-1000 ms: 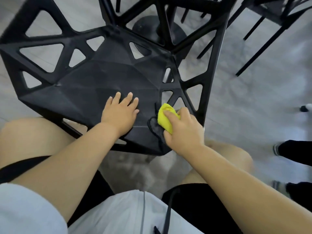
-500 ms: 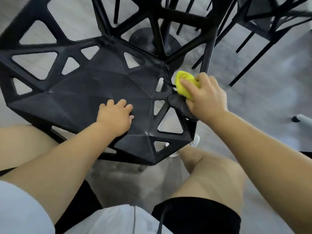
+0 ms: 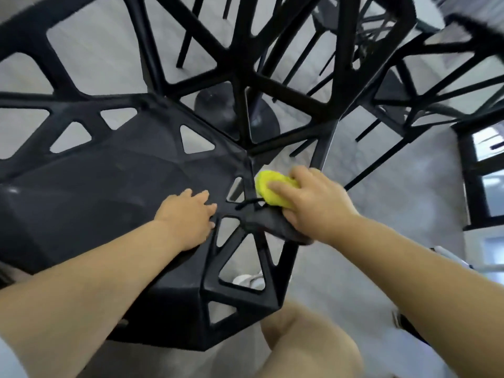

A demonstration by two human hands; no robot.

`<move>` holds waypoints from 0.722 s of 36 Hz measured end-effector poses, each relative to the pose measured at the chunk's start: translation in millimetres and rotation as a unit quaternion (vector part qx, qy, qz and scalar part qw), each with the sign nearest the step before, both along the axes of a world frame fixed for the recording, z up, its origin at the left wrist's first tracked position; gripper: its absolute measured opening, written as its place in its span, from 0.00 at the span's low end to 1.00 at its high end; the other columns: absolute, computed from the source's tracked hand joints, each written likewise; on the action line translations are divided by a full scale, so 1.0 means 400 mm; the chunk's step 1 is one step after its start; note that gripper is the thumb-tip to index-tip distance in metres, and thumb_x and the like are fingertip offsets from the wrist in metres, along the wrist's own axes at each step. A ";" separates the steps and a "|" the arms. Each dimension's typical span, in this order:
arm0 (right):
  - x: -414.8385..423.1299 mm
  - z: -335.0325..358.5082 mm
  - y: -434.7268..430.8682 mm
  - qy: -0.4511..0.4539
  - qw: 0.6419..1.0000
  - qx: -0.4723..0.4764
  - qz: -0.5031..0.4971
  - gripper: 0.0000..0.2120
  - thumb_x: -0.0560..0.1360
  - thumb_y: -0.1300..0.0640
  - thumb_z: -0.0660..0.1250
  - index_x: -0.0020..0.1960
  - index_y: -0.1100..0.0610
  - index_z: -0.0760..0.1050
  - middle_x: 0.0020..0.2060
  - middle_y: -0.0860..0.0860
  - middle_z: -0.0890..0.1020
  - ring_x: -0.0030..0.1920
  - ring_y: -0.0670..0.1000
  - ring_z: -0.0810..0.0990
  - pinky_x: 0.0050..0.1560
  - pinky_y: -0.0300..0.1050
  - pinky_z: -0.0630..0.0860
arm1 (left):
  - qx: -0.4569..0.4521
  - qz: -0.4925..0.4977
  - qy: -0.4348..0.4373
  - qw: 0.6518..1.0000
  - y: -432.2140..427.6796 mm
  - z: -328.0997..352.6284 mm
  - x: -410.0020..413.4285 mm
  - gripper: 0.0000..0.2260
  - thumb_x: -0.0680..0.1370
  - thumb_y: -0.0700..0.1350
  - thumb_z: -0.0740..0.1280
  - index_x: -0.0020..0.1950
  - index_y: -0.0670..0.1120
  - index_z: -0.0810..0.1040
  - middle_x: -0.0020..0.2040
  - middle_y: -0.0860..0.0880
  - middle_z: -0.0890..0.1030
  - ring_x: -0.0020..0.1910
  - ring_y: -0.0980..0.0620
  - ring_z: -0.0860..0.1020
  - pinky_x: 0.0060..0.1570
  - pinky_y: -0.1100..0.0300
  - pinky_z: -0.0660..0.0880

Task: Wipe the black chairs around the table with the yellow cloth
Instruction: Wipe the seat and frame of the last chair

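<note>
While black chair (image 3: 90, 192) fills left and centre, left hand (image 3: 188, 216) rests flat on its seat, fingers relaxed, holding nothing. At seat's right edge, right hand (image 3: 313, 205) grips bunched yellow cloth (image 3: 268, 190) against chair strut; dark fabric (image 3: 272, 227) pokes out under that hand. Behind chair: round pedestal base (image 3: 234, 115); further right, second black chair (image 3: 450, 85).

Head-worn, downward (close over chair (image 3: 109, 200))

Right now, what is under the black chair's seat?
Through triangular holes in the seat: grey floor and what looks like a white shoe. Its solid panels, the left hand and the yellow cloth in the right hand hide the rest.
</note>
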State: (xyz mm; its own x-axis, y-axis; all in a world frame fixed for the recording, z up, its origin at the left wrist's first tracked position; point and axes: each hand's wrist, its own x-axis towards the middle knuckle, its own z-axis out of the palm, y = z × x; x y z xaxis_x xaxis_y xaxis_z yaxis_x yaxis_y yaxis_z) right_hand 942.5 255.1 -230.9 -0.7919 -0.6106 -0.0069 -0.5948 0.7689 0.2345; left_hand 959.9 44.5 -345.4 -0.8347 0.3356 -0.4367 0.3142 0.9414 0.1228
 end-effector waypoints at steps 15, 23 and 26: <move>-0.112 0.023 -0.049 0.005 0.989 0.078 -0.123 0.18 0.72 0.53 0.67 0.61 0.54 0.74 0.56 0.56 0.73 0.54 0.61 0.71 0.40 0.48 0.68 | 0.054 0.020 0.047 0.997 -0.017 0.000 -0.012 0.17 0.82 0.55 0.51 0.69 0.57 0.67 0.66 0.55 0.66 0.62 0.50 0.70 0.42 0.58 0.70; -0.040 -0.014 -0.055 -0.063 0.989 0.129 0.022 0.18 0.51 0.55 0.78 0.40 0.54 0.80 0.35 0.53 0.75 0.30 0.57 0.73 0.23 0.39 0.60 | 0.057 0.009 0.067 0.996 -0.049 -0.011 -0.011 0.17 0.82 0.55 0.51 0.67 0.55 0.70 0.68 0.57 0.68 0.63 0.53 0.71 0.57 0.55 0.68; -0.099 -0.002 -0.049 -0.037 0.994 0.101 -0.005 0.19 0.56 0.56 0.78 0.46 0.54 0.80 0.38 0.56 0.77 0.33 0.60 0.75 0.23 0.43 0.66 | 0.062 0.016 0.063 0.996 -0.052 -0.015 -0.014 0.16 0.81 0.55 0.52 0.66 0.56 0.71 0.67 0.58 0.68 0.62 0.53 0.71 0.58 0.55 0.66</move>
State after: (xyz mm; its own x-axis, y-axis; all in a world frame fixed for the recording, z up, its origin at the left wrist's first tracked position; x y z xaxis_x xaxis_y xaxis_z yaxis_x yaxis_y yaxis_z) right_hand 903.1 235.6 -231.9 -0.7912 -0.5825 -0.1862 -0.6081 0.7169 0.3411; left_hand 954.5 23.7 -351.4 -0.8919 0.3520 -0.2840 0.3041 0.9315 0.1993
